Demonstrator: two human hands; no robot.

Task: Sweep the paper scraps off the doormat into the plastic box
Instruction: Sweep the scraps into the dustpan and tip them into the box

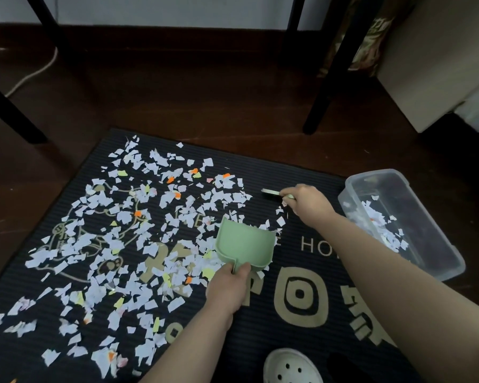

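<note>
A black ribbed doormat (310, 217) with gold lettering lies on the floor, and several white, yellow and orange paper scraps (127, 230) cover its left and middle. My left hand (228, 288) grips the handle of a pale green dustpan (245, 244), whose mouth faces the scraps. Farther right, my right hand (306, 201) holds a small green brush (271, 192) just above the mat, beside the scraps' right edge. A clear plastic box (454, 265) stands at the mat's right edge with some scraps inside.
Dark wooden floor (177, 92) surrounds the mat. Black furniture legs (320, 106) stand behind it, and a white cable (31, 76) runs at the far left. A beige box (437, 64) sits at the back right. A white perforated shoe (291, 367) shows at the bottom.
</note>
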